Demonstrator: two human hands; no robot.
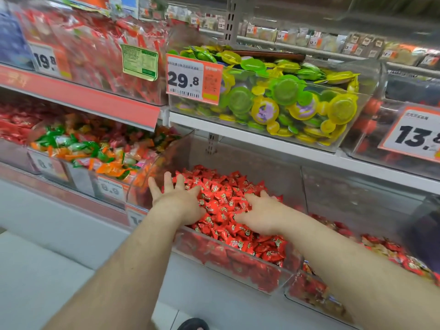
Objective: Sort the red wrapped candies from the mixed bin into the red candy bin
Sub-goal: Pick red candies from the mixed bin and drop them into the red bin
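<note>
While both hands press spread fingers onto the red wrapped candies (223,206), left hand (177,198) and right hand (258,214) hold nothing inside the red candy bin (238,263); levelling looks underway, and next comes reaching to the mixed bin (316,298) just right of it.

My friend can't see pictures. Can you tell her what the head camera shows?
Two bare hands, the left hand and the right hand, rest with spread fingers on a heap of red wrapped candies in a clear shop bin. A bin of green and orange candies sits to its left.
</note>
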